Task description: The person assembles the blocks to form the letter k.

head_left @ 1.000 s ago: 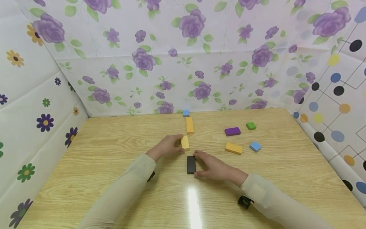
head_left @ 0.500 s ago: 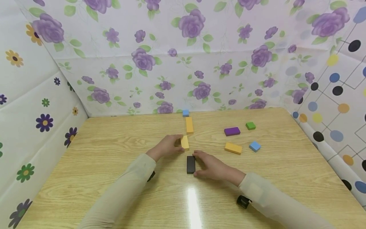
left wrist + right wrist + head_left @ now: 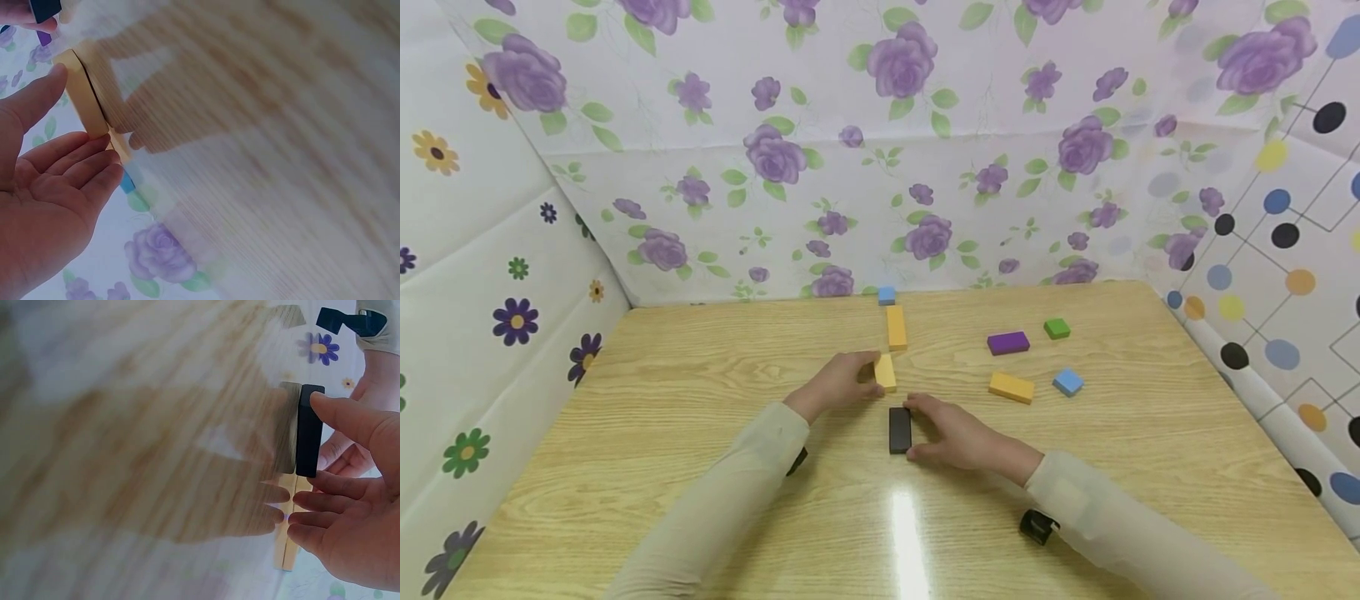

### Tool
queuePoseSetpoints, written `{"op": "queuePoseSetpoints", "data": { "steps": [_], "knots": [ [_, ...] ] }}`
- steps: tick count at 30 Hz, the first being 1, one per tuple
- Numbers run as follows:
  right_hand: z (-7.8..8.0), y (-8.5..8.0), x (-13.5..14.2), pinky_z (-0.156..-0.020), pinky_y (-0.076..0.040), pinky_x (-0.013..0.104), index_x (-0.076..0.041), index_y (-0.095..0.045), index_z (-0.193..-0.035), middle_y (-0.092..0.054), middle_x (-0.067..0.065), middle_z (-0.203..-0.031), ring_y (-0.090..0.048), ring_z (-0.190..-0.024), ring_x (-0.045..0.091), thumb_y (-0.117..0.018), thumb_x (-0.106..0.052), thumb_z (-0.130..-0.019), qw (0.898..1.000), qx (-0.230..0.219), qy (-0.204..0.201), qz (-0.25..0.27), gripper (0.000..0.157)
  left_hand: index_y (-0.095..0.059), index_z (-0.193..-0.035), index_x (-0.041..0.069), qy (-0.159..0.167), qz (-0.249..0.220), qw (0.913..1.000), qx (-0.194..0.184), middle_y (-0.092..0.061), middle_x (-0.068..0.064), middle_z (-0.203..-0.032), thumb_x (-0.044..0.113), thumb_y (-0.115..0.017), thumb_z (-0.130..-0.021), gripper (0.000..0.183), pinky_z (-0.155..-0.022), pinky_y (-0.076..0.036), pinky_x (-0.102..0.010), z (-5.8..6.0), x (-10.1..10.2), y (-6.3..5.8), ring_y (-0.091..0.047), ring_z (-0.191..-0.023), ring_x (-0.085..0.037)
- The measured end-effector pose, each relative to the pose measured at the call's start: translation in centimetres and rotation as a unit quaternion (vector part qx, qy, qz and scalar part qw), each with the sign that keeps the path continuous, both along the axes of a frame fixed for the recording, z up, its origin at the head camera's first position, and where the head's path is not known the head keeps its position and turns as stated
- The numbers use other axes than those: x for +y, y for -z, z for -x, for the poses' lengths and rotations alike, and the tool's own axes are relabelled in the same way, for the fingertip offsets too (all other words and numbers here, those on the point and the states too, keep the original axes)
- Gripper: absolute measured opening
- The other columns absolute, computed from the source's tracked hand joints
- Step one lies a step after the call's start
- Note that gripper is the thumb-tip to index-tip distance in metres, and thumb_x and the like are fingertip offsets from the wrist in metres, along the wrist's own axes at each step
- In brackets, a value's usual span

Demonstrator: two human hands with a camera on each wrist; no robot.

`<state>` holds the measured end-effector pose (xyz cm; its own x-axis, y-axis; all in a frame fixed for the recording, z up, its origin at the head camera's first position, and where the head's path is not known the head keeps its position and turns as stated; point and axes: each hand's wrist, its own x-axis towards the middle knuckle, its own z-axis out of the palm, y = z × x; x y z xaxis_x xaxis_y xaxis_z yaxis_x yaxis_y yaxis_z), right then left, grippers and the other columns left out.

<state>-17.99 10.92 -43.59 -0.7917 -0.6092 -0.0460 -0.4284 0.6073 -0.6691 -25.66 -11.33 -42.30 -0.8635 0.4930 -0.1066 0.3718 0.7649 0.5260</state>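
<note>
My left hand [image 3: 842,381] holds a pale yellow block [image 3: 885,373] by its two ends, thumb on the near end and fingers at the far one, as the left wrist view also shows. A black block [image 3: 900,430] lies closer to me on the table. My right hand [image 3: 958,435] pinches it lengthwise from the right; in the right wrist view the thumb is at one end of the black block [image 3: 310,431] and the index finger at the other. Beyond the yellow block lie an orange block [image 3: 897,327] and a small blue block [image 3: 887,296], roughly in one line.
To the right lie a purple block [image 3: 1008,342], a green block [image 3: 1057,328], another orange block [image 3: 1011,387] and a second blue block [image 3: 1068,382]. All are on a wooden table [image 3: 700,358]. Flowered cloth [image 3: 850,167] hangs behind it, with patterned cloths at both sides.
</note>
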Motion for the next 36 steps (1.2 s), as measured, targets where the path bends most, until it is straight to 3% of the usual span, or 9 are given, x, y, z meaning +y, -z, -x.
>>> {"op": "queuePoseSetpoints", "data": {
  "steps": [20,24,26,29,36],
  "knots": [
    [0.2,-0.3,0.6,-0.115,-0.025,0.048,0.002,-0.041,-0.142,-0.034,0.021,-0.15,-0.031,-0.139,0.035,-0.073,-0.022,-0.088,1.0,-0.014,0.011,0.002,0.068,-0.047,-0.14,0.001,0.029,-0.017,0.9994,0.01,-0.049,-0.015,-0.142,0.022,-0.071,-0.088,0.061,-0.113,-0.031,-0.04,0.1,0.9,0.1,-0.042,-0.134,-0.03],
    [0.3,-0.3,0.7,-0.114,-0.025,0.049,0.004,-0.042,-0.141,-0.033,0.023,-0.15,-0.031,-0.139,0.037,-0.073,-0.022,-0.088,1.0,-0.003,0.003,0.005,0.067,-0.06,-0.117,0.002,0.052,-0.026,0.9979,0.026,-0.064,-0.011,-0.116,0.02,-0.071,-0.089,0.035,-0.101,-0.044,-0.037,0.3,1.1,0.2,-0.057,-0.11,-0.024],
    [0.3,-0.2,0.7,-0.114,-0.025,0.05,0.005,-0.042,-0.14,-0.034,0.025,-0.149,-0.032,-0.138,0.038,-0.073,-0.022,-0.088,1.0,0.003,0.001,0.006,0.067,-0.059,-0.104,0.003,0.065,-0.027,0.997,0.033,-0.063,-0.009,-0.101,0.019,-0.071,-0.089,0.025,-0.089,-0.047,-0.035,0.3,1.3,0.3,-0.056,-0.094,-0.02],
    [0.2,-0.1,0.7,-0.113,-0.027,0.05,0.005,-0.042,-0.14,-0.035,0.025,-0.148,-0.034,-0.137,0.038,-0.073,-0.022,-0.088,1.0,0.008,0.004,0.006,0.066,-0.057,-0.1,0.005,0.075,-0.026,0.9962,0.036,-0.061,-0.007,-0.095,0.019,-0.07,-0.09,0.022,-0.083,-0.047,-0.034,0.3,1.5,0.3,-0.053,-0.088,-0.018],
    [0.2,-0.1,0.8,-0.113,-0.028,0.05,0.006,-0.043,-0.14,-0.036,0.025,-0.148,-0.035,-0.136,0.038,-0.072,-0.021,-0.088,1.0,0.017,0.008,0.005,0.065,-0.058,-0.124,0.003,0.064,-0.016,0.9975,0.023,-0.063,-0.011,-0.12,0.018,-0.069,-0.09,0.039,-0.1,-0.045,-0.038,0.1,1.8,0.2,-0.057,-0.115,-0.023]
  ]
}}
